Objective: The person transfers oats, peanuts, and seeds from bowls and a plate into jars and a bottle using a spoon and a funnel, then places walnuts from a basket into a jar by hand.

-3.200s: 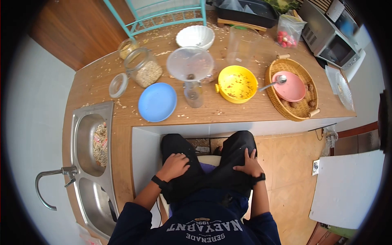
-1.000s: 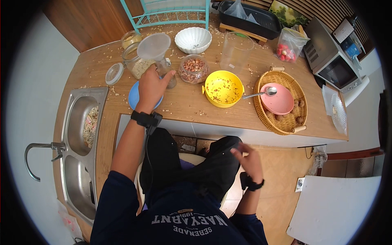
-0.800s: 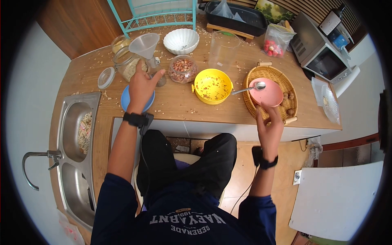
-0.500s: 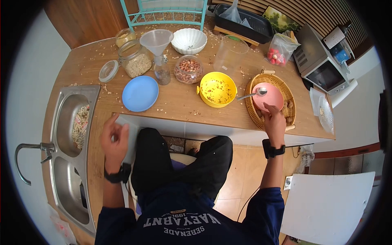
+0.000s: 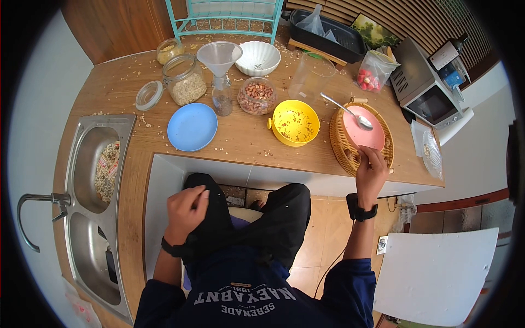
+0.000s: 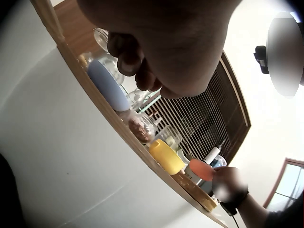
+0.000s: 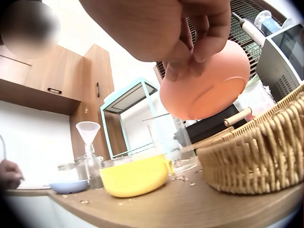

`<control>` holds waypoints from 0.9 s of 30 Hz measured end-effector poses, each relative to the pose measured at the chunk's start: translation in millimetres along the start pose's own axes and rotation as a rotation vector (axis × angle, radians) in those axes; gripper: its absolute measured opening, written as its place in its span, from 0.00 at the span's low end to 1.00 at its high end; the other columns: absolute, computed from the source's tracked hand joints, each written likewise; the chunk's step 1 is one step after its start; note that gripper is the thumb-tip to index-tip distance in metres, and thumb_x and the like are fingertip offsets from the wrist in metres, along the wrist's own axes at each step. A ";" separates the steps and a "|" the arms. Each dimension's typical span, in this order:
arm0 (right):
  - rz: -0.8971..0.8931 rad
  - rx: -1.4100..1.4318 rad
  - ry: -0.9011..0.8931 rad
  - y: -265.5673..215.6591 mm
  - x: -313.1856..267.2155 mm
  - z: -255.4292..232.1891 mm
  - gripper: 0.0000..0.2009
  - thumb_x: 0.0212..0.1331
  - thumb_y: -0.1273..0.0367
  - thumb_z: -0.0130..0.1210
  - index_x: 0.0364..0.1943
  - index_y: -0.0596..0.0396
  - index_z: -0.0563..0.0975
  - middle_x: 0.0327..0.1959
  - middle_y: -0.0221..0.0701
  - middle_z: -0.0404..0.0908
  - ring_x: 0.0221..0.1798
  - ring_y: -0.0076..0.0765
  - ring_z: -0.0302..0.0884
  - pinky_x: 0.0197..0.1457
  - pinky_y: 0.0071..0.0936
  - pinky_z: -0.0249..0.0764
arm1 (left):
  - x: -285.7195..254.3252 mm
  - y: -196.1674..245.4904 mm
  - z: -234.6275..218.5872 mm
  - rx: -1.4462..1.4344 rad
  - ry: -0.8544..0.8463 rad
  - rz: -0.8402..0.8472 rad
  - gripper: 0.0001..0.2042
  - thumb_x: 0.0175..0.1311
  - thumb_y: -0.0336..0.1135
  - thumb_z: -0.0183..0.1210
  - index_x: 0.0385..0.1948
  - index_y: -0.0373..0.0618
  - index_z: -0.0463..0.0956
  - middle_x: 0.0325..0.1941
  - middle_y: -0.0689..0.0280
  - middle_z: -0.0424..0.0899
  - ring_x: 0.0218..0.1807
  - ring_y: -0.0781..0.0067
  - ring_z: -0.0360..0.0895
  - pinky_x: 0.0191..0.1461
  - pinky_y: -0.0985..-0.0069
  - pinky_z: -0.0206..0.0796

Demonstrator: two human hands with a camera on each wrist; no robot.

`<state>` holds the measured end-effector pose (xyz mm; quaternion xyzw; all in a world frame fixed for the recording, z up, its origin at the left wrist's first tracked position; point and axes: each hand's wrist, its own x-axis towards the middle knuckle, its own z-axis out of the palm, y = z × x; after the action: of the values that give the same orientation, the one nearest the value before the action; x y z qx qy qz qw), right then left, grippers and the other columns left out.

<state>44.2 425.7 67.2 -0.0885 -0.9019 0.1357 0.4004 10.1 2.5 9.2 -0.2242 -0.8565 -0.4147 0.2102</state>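
My right hand (image 5: 371, 174) pinches the near rim of the pink bowl (image 5: 367, 136), which carries a metal spoon (image 5: 363, 123). In the right wrist view the bowl (image 7: 209, 88) hangs tilted above the wicker basket (image 7: 251, 161), its rim between thumb and fingers. Over the lap, my left hand (image 5: 186, 212) is loosely curled and holds nothing; its fingers (image 6: 129, 63) hang bent in the left wrist view. The yellow bowl (image 5: 295, 123), with small bits inside, stands left of the basket. Nearest the left hand on the counter is the blue plate (image 5: 192, 127).
A funnel (image 5: 219, 57) tops a bottle (image 5: 222, 98) beside a nut jar (image 5: 257, 96) and an oat jar (image 5: 186, 87). Behind are a white bowl (image 5: 258, 58) and a clear container (image 5: 311, 77). Left lies the sink (image 5: 82, 186); right, a microwave (image 5: 426, 87).
My left hand has left the funnel bottle and drawn back over the lap. My right hand has reached from the lap to the pink bowl and taken its rim; the spoon has swung round.
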 end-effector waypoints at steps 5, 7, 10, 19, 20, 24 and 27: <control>-0.030 0.094 -0.042 -61.0 -7.9 -12.0 0.11 0.47 0.85 0.59 0.34 0.58 0.84 0.33 0.37 0.84 0.36 0.44 0.82 0.41 0.35 0.77 | 28.0 20.3 13.0 -0.075 -0.069 0.258 0.05 0.55 0.20 0.66 0.33 0.36 0.80 0.16 0.63 0.75 0.14 0.71 0.71 0.19 0.76 0.59; -0.119 0.170 -0.089 -85.2 -14.9 -10.9 0.15 0.44 0.86 0.58 0.35 0.55 0.84 0.33 0.35 0.84 0.36 0.43 0.82 0.41 0.35 0.78 | 27.3 22.4 14.2 -0.089 -0.053 0.252 0.05 0.56 0.20 0.65 0.33 0.36 0.80 0.16 0.63 0.75 0.14 0.71 0.70 0.19 0.76 0.58; -0.185 0.314 -0.129 -117.9 -28.7 -0.6 0.20 0.39 0.87 0.55 0.38 0.54 0.84 0.34 0.33 0.84 0.36 0.41 0.81 0.40 0.35 0.78 | 20.8 20.5 8.5 -0.087 -0.046 0.220 0.05 0.56 0.21 0.65 0.33 0.37 0.80 0.16 0.63 0.75 0.14 0.72 0.69 0.18 0.76 0.57; -0.158 0.525 -0.242 -170.0 -64.0 76.7 0.17 0.41 0.84 0.59 0.37 0.54 0.85 0.36 0.30 0.85 0.37 0.40 0.83 0.41 0.33 0.80 | -30.7 -16.3 -27.3 0.026 -0.067 -0.051 0.02 0.61 0.24 0.64 0.32 0.36 0.81 0.16 0.65 0.75 0.14 0.78 0.67 0.19 0.78 0.55; -0.159 0.529 -0.239 -170.0 -69.0 86.0 0.15 0.42 0.83 0.60 0.37 0.53 0.85 0.36 0.30 0.84 0.37 0.39 0.82 0.40 0.33 0.80 | -33.9 -19.0 -30.3 0.050 -0.068 -0.099 0.02 0.61 0.25 0.64 0.32 0.36 0.81 0.16 0.64 0.75 0.14 0.77 0.67 0.18 0.77 0.55; -0.174 0.494 -0.272 -160.3 -89.5 122.1 0.20 0.37 0.80 0.59 0.41 0.53 0.83 0.40 0.28 0.83 0.44 0.38 0.81 0.42 0.32 0.81 | -38.9 -22.8 -33.0 0.050 -0.085 -0.104 0.03 0.62 0.25 0.64 0.32 0.36 0.81 0.16 0.64 0.75 0.15 0.78 0.67 0.19 0.78 0.54; -0.149 0.448 -0.307 -159.2 -89.5 132.6 0.21 0.37 0.79 0.59 0.43 0.53 0.83 0.44 0.28 0.82 0.47 0.38 0.80 0.44 0.33 0.81 | -40.2 -20.7 -26.5 0.025 -0.143 -0.110 0.03 0.63 0.26 0.63 0.32 0.36 0.82 0.16 0.64 0.74 0.15 0.79 0.67 0.19 0.79 0.55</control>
<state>-3.4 227.8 -30.2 0.0901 -0.9035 0.3137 0.2777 35.7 -38.7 -10.5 -0.2031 -0.8854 -0.3981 0.1282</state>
